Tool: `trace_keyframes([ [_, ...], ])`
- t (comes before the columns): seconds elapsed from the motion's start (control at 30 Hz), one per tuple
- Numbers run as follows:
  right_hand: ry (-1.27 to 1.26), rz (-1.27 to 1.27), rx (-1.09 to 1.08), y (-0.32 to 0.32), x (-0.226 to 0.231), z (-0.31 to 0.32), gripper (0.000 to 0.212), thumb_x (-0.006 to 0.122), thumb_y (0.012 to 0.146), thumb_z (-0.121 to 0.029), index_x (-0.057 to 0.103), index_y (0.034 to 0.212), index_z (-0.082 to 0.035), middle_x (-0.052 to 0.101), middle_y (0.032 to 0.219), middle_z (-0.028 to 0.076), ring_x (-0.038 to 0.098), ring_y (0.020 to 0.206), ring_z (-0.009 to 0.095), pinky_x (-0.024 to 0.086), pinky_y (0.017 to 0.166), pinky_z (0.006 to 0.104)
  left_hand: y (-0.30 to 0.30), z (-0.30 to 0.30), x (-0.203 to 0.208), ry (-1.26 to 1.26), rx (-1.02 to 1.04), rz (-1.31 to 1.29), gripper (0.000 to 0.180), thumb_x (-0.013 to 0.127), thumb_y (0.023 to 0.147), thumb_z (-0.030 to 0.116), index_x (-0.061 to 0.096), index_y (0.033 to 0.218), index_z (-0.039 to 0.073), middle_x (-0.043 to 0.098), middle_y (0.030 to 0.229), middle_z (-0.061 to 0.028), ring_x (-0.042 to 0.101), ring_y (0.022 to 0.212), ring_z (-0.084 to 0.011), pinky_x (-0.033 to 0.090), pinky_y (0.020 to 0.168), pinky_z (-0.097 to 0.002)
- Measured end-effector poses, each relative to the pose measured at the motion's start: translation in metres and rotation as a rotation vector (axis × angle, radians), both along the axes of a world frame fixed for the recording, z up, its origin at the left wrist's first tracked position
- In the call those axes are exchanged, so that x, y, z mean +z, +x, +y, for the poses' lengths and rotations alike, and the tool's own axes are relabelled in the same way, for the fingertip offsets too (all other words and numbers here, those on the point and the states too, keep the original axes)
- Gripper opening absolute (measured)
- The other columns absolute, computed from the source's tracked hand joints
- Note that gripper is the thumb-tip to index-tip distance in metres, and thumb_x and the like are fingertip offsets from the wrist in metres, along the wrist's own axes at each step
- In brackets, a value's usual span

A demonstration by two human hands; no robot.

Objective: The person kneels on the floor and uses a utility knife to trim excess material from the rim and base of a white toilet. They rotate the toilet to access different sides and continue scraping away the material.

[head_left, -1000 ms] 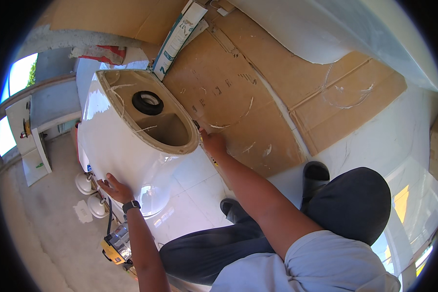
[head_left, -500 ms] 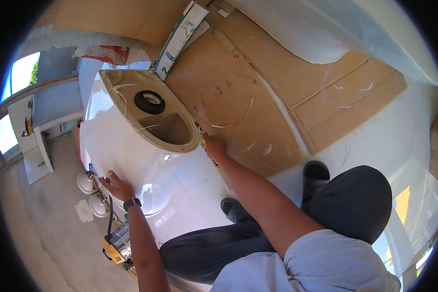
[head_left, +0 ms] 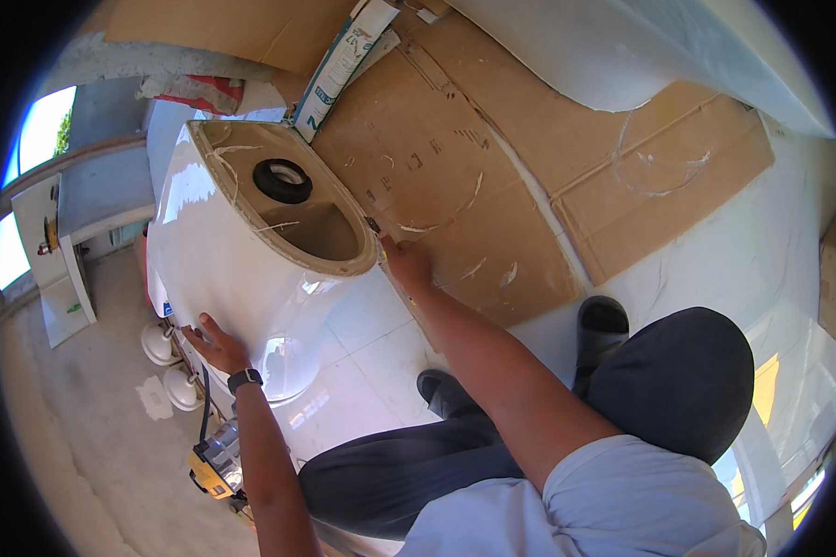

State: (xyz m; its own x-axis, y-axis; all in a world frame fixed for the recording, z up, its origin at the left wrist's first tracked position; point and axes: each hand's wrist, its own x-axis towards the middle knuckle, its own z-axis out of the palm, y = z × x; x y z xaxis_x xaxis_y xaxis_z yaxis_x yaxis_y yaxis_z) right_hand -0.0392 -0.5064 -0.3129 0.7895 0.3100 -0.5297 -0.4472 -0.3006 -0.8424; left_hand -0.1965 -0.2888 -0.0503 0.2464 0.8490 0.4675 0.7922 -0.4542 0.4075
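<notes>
A white ceramic toilet (head_left: 251, 246) lies tipped over, its hollow underside facing up. Inside the base sits a black rubber ring (head_left: 282, 181), and thin whitish strips (head_left: 235, 150) cling around the rim. My left hand (head_left: 218, 345) rests with fingers spread on the toilet's glossy side. At the right edge of the rim, my right hand (head_left: 407, 263) is closed around a slim tool (head_left: 372, 225) whose dark tip touches or nearly touches the rim. Most of the tool is hidden by the fingers, so its exact kind does not show.
Flattened cardboard (head_left: 492, 223) covers the floor to the right, with a long white-and-green box (head_left: 344, 70) at its far end. A yellow-and-grey machine (head_left: 215, 464) stands by my left forearm, near white round fittings (head_left: 184, 388). A large pale curved object (head_left: 641, 56) is at the far right.
My right hand has turned slightly and shifted a little along the rim, hiding the yellow-and-black part seen below it before. My left hand stays on the toilet. The view has shifted slightly.
</notes>
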Motion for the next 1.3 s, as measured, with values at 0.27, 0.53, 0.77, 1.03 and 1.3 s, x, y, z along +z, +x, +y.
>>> trace_keyframes([
  [0.27,0.194,-0.018,-0.005,-0.006,0.004,-0.019,0.073,0.059,0.099,-0.06,0.058,0.061,0.002,0.056,0.057,0.019,0.056,0.053,0.032,0.044,0.057,0.0457,0.0,0.001,-0.001,-0.02,-0.014,-0.046,0.095,0.056,0.098,0.064,0.029,0.158,-0.005,0.039,0.158,-0.0271,0.043,0.143,-0.0397,0.037,0.116,-0.0455],
  [0.53,0.282,0.11,0.02,-0.018,0.005,-0.026,0.074,0.057,0.1,-0.062,0.058,0.063,0.002,0.056,0.058,0.02,0.054,0.054,0.033,0.043,0.058,0.0472,-0.003,0.004,-0.002,0.023,-0.024,0.0,0.094,0.056,0.099,0.063,0.029,0.158,-0.005,0.04,0.157,-0.0277,0.043,0.143,-0.0399,0.037,0.116,-0.0458],
  [0.77,0.084,0.12,0.005,-0.018,0.008,-0.018,0.07,0.06,0.1,-0.058,0.057,0.064,0.002,0.053,0.057,0.016,0.05,0.054,0.023,0.041,0.056,0.043,-0.001,0.001,-0.002,0.009,-0.01,-0.016,0.091,0.056,0.1,0.062,0.031,0.157,-0.005,0.041,0.157,-0.0271,0.045,0.142,-0.0403,0.038,0.115,-0.0464],
  [1.03,0.214,0.058,-0.019,-0.026,0.015,-0.038,0.069,0.06,0.1,-0.057,0.057,0.064,0.001,0.053,0.056,0.013,0.053,0.053,0.022,0.042,0.055,0.0421,0.001,-0.001,-0.001,0.035,-0.017,0.006,0.094,0.056,0.098,0.065,0.032,0.157,-0.005,0.042,0.156,-0.0278,0.043,0.143,-0.0403,0.038,0.115,-0.0461],
  [1.3,0.274,0.211,-0.036,-0.043,0.007,-0.024,0.067,0.061,0.099,-0.06,0.053,0.062,-0.005,0.052,0.053,0.003,0.05,0.046,0.011,0.042,0.048,0.0313,0.002,0.0,-0.001,0.025,-0.012,0.009,0.095,0.056,0.098,0.066,0.032,0.157,-0.005,0.042,0.155,-0.0286,0.043,0.143,-0.0408,0.038,0.115,-0.0461],
])
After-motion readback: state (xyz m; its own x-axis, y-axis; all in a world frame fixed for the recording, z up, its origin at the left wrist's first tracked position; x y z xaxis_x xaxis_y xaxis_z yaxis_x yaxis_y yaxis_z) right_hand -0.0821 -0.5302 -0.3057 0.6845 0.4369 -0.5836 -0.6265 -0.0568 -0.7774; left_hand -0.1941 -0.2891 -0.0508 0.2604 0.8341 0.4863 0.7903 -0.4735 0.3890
